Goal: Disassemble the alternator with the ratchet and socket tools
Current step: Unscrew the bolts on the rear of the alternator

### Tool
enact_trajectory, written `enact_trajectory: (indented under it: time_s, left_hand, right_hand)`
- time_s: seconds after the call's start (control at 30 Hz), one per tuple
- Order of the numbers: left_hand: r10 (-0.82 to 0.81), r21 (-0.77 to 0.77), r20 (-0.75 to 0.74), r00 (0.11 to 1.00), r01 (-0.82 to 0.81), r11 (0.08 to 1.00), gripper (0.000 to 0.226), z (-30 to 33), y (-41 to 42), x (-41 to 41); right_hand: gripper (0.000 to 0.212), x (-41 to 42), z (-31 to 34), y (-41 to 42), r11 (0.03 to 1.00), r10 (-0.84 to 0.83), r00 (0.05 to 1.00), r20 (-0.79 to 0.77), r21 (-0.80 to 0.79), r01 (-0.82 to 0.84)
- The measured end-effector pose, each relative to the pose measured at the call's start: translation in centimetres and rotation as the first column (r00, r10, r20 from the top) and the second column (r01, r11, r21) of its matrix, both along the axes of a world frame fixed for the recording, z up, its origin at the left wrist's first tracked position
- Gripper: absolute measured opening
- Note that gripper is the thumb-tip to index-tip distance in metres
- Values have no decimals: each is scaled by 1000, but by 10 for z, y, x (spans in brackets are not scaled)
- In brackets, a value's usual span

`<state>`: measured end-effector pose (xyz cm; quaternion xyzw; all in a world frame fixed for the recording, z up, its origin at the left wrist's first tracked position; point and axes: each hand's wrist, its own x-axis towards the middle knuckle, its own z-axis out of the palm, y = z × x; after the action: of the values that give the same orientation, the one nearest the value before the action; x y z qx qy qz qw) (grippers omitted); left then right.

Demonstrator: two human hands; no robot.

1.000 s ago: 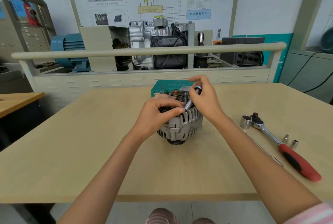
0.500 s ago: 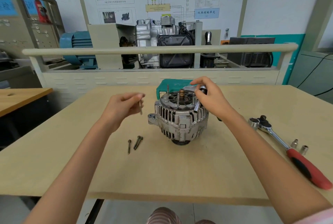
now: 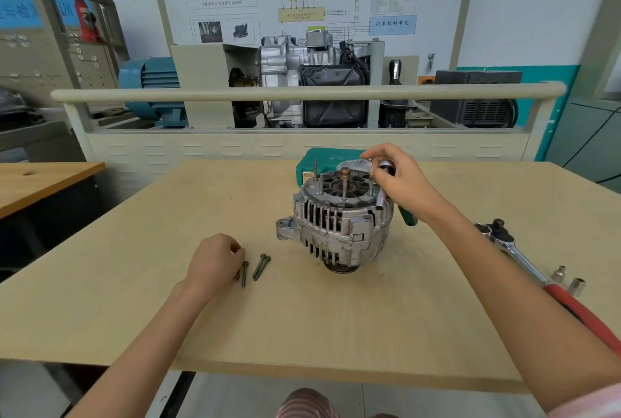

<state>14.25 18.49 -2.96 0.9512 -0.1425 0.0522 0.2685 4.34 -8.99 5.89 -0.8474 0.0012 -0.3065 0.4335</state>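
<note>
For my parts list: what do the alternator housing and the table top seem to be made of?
Alternator: probably cast aluminium, judging by its dull silver-grey surface with moulded ribs and slots, scuffed in places.
Table: looks like light wood or wood-look laminate, matt pale beige with faint grain.

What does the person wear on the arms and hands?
The left hand and the right hand are bare: no gloves, rings or watch are visible. Both forearms are uncovered. Only at the right arm's lower edge shows a pink striped sleeve.
</note>
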Motion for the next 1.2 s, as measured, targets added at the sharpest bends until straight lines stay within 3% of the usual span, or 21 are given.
enact_trajectory:
  time_s: [0.1, 0.23, 0.37, 0.47, 0.57, 0.7, 0.83, 0.93, 1.07, 1.2]
  left_hand:
    - [40, 43, 38, 998, -41, 998, 37, -2, -6, -9]
    - [29, 215, 56, 998, -41, 976, 58, -8, -17, -23]
    - [3, 261, 163, 987, -46, 964, 39, -16, -26, -30]
    - [-29, 261, 205, 978, -26, 965, 32, -20, -29, -28]
    - [-36, 247, 217, 976, -19, 969, 31, -20, -29, -23]
    - [-28, 191, 233, 972, -18, 981, 32, -21, -28, -17]
    - [-41, 181, 256, 966, -7, 984, 32, -23, -27, -15]
    - [-47, 186, 258, 965, -2, 983, 32, -23, -27, -16]
    - [-42, 187, 259, 965, -7, 982, 32, -23, -28, -16]
    - [-37, 197, 261, 965, -16, 980, 32, -23, -27, -17]
  right_hand:
    - [26, 0, 0, -1, 1000, 7, 1000, 17, 4, -7]
    - [24, 0, -2, -1, 997, 0, 998, 67, 73, -4]
    - [25, -2, -7, -6, 972, -87, 991, 106, 227, 61]
    - [26, -6, -14, -16, 953, -198, 974, 107, 256, 165]
    - [26, -14, -16, -32, 923, -308, 951, -32, 234, 307]
    - [15, -21, -15, -50, 923, -321, 840, -437, 55, 381]
    - [17, -28, -22, -50, 958, -267, 726, -634, -94, 270]
    - [32, -26, -34, -47, 946, -319, 648, -691, -269, 179]
    - [32, -18, -57, -36, 824, -527, 548, -649, -547, 145]
    - [35, -13, -74, -29, 737, -631, 495, -597, -660, 143]
